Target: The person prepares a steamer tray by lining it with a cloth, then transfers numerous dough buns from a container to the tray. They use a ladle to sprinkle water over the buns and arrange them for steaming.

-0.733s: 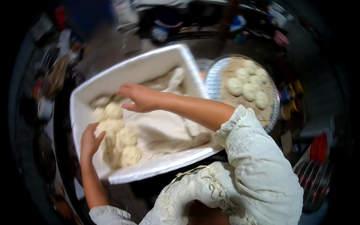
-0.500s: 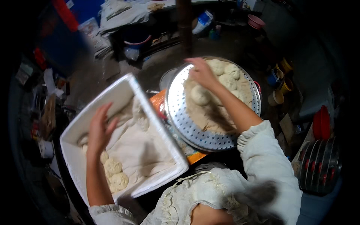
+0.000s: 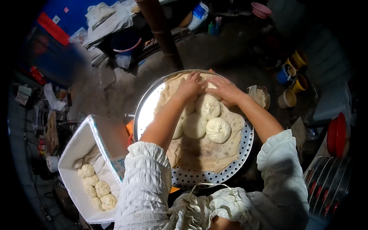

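Note:
A round perforated metal steamer tray (image 3: 237, 154) lies in front of me, lined with a beige cloth (image 3: 203, 159). Several pale pleated buns (image 3: 218, 130) sit close together on the cloth. At the tray's far side my left hand (image 3: 189, 88) and my right hand (image 3: 226, 91) come together around a bun (image 3: 211, 86) that is mostly covered. The left fingers lie close together at its left. The right fingers reach over its far side, with the thumb nearer me. Left of the tray stands a white foam box (image 3: 71, 184), holding several smaller-looking buns (image 3: 102, 188) on cloth.
A dark post (image 3: 161, 32) rises beyond the tray. Yellow and blue buckets (image 3: 286, 74) stand at the right, above a red basin (image 3: 337, 134) and a wire rack (image 3: 327, 188). At the back are a cloth-covered bench (image 3: 109, 23) and a pink basin (image 3: 261, 10).
My left hand has moved from above the foam box to the tray, beside my right hand. The view has shifted, bringing the tray to the middle and the box toward the left edge.

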Demonstrator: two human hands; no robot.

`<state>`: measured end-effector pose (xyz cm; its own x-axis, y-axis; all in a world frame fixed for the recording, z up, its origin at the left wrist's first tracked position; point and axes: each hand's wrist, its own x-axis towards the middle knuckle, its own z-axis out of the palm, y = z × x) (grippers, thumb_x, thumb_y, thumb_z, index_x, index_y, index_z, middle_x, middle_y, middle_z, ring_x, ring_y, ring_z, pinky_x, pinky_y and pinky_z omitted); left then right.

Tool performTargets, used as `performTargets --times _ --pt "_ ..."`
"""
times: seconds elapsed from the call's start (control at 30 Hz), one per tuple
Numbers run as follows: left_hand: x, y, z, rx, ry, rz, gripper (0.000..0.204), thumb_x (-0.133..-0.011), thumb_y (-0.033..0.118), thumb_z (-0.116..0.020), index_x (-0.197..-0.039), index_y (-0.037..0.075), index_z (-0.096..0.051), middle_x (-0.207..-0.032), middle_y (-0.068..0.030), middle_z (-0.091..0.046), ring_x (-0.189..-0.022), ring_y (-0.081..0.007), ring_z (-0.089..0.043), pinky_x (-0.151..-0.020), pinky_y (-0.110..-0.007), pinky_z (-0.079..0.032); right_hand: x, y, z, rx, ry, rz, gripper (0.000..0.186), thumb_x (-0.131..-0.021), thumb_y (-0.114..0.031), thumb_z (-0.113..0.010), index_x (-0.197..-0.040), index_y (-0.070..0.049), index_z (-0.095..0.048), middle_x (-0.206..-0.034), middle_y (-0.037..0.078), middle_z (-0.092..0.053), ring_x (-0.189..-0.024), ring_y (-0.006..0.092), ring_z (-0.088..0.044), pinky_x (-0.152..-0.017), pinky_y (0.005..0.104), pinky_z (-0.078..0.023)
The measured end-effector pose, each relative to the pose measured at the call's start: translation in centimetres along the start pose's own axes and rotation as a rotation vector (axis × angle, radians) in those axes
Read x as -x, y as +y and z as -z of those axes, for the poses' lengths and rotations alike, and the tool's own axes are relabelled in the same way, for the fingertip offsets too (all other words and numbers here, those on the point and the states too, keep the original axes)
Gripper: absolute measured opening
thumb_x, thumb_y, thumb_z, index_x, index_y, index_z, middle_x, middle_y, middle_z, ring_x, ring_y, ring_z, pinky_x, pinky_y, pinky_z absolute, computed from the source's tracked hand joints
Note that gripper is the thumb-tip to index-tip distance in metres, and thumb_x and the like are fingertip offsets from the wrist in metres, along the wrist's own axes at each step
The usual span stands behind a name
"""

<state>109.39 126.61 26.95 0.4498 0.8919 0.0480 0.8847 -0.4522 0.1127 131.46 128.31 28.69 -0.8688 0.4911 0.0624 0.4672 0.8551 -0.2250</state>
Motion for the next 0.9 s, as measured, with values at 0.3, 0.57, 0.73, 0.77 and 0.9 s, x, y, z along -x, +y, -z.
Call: performTargets --times 0.3,0.57,0.73,0.77,0.9 --pt "-0.3 -0.9 0.1 0.237 0.062 0.102 0.064 -0.055 0.012 -0.077 -0.116 0.015 -0.055 -0.13 -0.0117 -0.046 -0.119 -0.0338 -0.043 -0.098 -0.041 -0.041 -1.0 1.3 0.5 0.041 -0.112 -0.026 0.06 -0.063 -0.012 -0.074 -0.119 -0.019 -0.054 -0.131 0.011 -0.042 -0.125 0.03 -0.037 -0.094 0.0457 -0.037" --pt "2.3 -4.6 -1.1 1.238 0.346 0.529 0.047 -0.078 0.02 -0.062 -0.123 0.012 -0.049 -0.123 -0.0141 -0.048 -0.11 -0.0245 -0.052 -0.086 -0.036 -0.05 0.6 0.7 0.0 -0.196 0.134 -0.17 0.05 -0.062 -0.012 -0.073 -0.11 -0.014 -0.057 -0.12 0.012 -0.047 -0.116 0.0301 -0.043 -0.091 0.0413 -0.042" --pt "5.6 -5.4 2.4 2.094 0.256 0.623 0.059 -0.086 0.042 -0.041 -0.129 0.002 -0.042 -0.125 -0.0181 -0.051 -0.114 -0.0345 -0.053 -0.092 -0.044 -0.047 1.8 -1.5 0.5 -0.378 0.189 -0.281 0.046 -0.062 -0.011 -0.071 -0.107 -0.012 -0.059 -0.111 0.014 -0.051 -0.109 0.0317 -0.048 -0.092 0.0369 -0.043" --pt "6.5 -5.6 2.9 2.148 0.162 0.557 0.059 -0.085 0.042 -0.042 -0.13 0.003 -0.042 -0.126 -0.0183 -0.051 -0.114 -0.0351 -0.053 -0.094 -0.045 -0.046 1.9 -1.8 0.5 -0.453 0.205 -0.302 0.046 -0.063 -0.011 -0.071 -0.107 -0.011 -0.058 -0.11 0.013 -0.053 -0.107 0.03 -0.051 -0.091 0.0358 -0.043" --pt "8.1 -2.1 6.0 2.318 0.191 0.487 0.06 -0.085 0.042 -0.044 -0.13 0.003 -0.042 -0.126 -0.0187 -0.05 -0.113 -0.0347 -0.053 -0.094 -0.046 -0.046 3.7 -1.6 -1.0 -0.894 0.257 -0.485 0.042 -0.067 -0.011 -0.071 -0.107 -0.006 -0.057 -0.105 0.008 -0.058 -0.099 0.0214 -0.057 -0.085 0.0309 -0.046"
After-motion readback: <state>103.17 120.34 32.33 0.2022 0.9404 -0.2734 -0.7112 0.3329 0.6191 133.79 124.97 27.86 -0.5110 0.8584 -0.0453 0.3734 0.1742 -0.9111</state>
